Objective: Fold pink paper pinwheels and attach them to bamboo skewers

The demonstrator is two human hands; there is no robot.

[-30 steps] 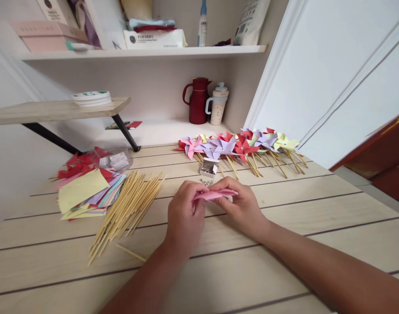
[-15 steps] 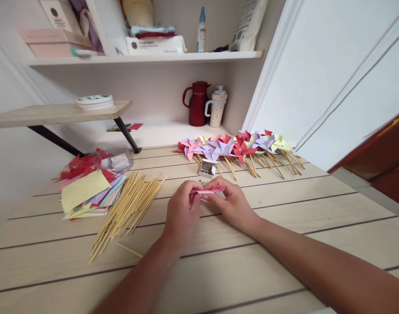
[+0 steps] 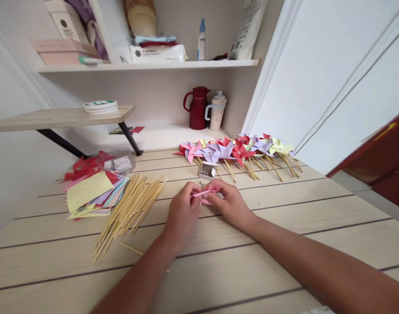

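Pink paper (image 3: 206, 194) lower toward table (image 3: 284, 209)

The paper (image 3: 206, 193) pinched between the hands is pink. The pinwheels (image 3: 238, 148) are red, lilac, pink and pale yellow on tan sticks. The paper stack (image 3: 91, 194) shows a pale yellow sheet on top, with red, pink, lilac and light blue edges. The loose sticks (image 3: 130, 207) are pale bamboo. The jug (image 3: 197, 107) is dark red; the mug (image 3: 216, 111) is cream with small dark speckles. The table (image 3: 284, 209) is pale wood with dark seams.
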